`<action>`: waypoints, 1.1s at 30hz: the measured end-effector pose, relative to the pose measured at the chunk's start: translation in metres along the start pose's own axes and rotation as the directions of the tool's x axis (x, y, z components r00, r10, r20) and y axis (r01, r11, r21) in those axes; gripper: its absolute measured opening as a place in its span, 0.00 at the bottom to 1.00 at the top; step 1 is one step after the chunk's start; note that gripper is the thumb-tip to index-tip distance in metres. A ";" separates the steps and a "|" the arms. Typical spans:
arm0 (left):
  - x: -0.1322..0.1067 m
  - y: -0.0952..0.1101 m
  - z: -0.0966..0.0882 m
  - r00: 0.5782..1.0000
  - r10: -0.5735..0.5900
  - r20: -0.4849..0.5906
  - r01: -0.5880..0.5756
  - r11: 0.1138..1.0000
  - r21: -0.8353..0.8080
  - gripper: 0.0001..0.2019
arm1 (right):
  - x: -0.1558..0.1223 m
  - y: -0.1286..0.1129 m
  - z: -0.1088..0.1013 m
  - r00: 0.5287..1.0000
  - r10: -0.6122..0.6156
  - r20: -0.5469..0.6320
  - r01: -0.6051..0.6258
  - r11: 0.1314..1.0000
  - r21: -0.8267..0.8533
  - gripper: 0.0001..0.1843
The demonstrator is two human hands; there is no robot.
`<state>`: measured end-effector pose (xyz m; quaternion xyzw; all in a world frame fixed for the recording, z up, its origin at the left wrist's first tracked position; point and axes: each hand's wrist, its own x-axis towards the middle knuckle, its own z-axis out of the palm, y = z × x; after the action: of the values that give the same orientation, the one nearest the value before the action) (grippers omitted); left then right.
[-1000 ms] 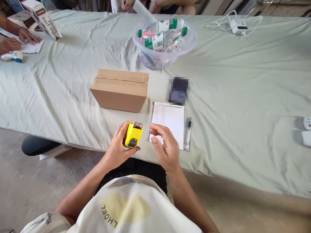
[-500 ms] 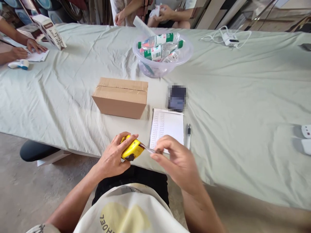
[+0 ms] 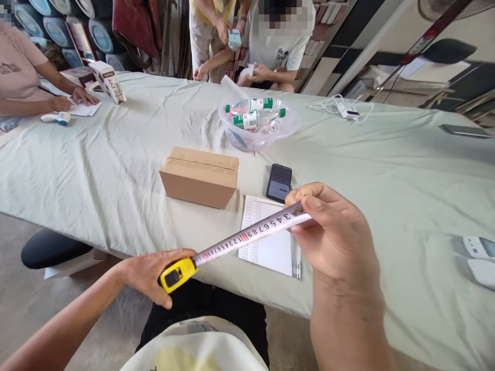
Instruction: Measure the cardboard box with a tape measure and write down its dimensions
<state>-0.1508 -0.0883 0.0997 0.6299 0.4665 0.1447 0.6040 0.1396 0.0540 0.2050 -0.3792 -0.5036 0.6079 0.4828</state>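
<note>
My left hand [image 3: 152,273] is closed around the yellow case of a tape measure [image 3: 178,275], just off the table's near edge. Its metal blade [image 3: 247,234] runs out up and to the right, numbers facing me. Between thumb and fingers, my right hand [image 3: 328,221] pinches the blade's free end, whose tip is hidden. Beneath the blade lies a sheet of paper [image 3: 270,257] with columns of small writing. A closed cardboard box [image 3: 199,180] sits beyond my left hand. Beside the sheet's top is a phone [image 3: 279,181], partly next to my right hand.
A clear plastic basin [image 3: 255,141] of bottles stands behind the box. White cables and a power adapter [image 3: 348,110] lie at the back right, white devices [image 3: 481,257] at the right edge. One person writes at the left; two others are across the table. A black stool [image 3: 56,245] is at lower left.
My right hand has moved up and right, pulling a much longer stretch of blade out. My left hand has shifted left and down with the case. The view has tilted upward.
</note>
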 end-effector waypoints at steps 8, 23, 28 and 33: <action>0.005 0.014 0.014 0.963 0.011 0.269 0.178 0.723 -0.667 0.28 | 0.019 -0.009 0.017 0.993 0.112 0.027 -0.113 0.994 0.015 0.22; -0.010 0.034 -0.059 0.920 -0.303 -0.248 0.276 0.951 -0.140 0.17 | 0.041 0.005 -0.005 0.989 0.031 0.142 -0.033 0.999 0.016 0.20; -0.007 0.019 -0.055 0.872 -0.385 -0.303 0.256 0.885 -0.389 0.21 | 0.085 0.053 -0.019 0.996 0.044 0.073 -0.040 0.997 -0.061 0.27; -0.002 0.011 -0.023 0.842 -0.459 -0.284 0.157 0.711 -0.686 0.25 | 0.116 0.097 -0.012 0.967 0.148 0.210 -0.064 0.931 -0.359 0.68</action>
<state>-0.1642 -0.0737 0.1152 0.2483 0.6122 0.3248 0.6768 0.1027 0.1673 0.1101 -0.4116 -0.6353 0.5744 0.3116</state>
